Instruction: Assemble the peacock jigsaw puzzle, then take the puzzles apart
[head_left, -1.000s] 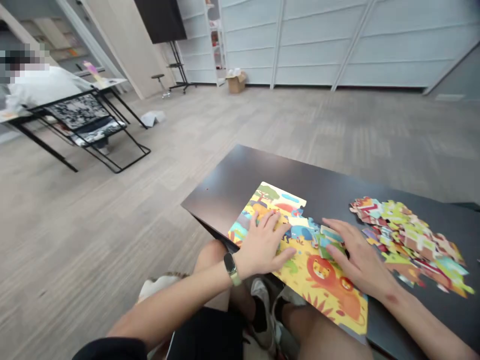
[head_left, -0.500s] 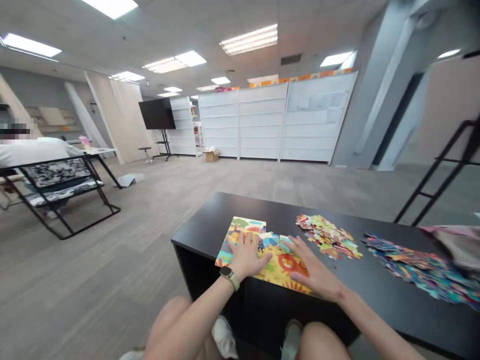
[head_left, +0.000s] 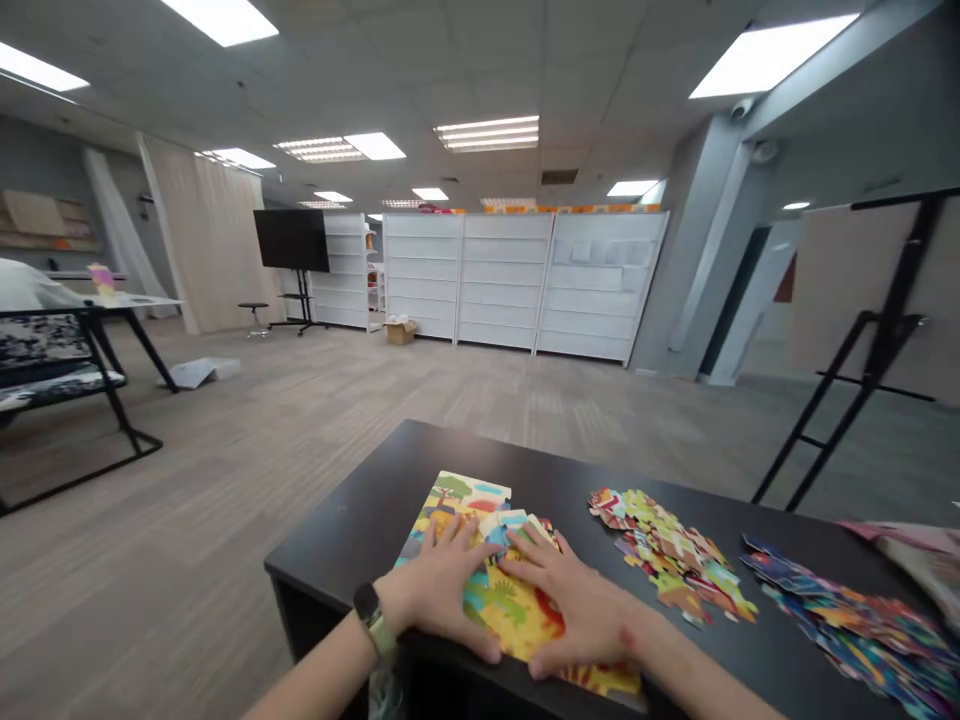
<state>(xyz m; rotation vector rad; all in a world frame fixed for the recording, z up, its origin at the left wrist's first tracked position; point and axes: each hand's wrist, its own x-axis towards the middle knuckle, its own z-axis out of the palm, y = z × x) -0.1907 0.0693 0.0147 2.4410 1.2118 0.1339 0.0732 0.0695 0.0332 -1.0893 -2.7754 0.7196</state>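
Note:
A partly assembled jigsaw puzzle (head_left: 469,490) with bright animal and tree pictures lies at the front edge of the black table (head_left: 337,535). Its upper left part reaches farther back than the rest. Across its left and middle part lies my left hand (head_left: 446,580), fingers spread, a watch (head_left: 367,603) on the wrist. My right hand (head_left: 566,595) presses on the right side with fingers apart, its fingertips close to the left hand's. Around the right fingertips, some pieces look raised or overlapping. Both hands cover much of the picture.
Right of the puzzle is a heap of loose puzzle pieces (head_left: 675,555), then a darker bluish heap (head_left: 862,620). A black metal stand (head_left: 847,390) rises beyond the table's right side. At far left are a chair (head_left: 56,370) and a person's white sleeve (head_left: 34,285).
My view has tilted up and turned slightly right. My right hand has moved left over the puzzle, closer to my left hand, and the pieces beneath it now look bunched up.

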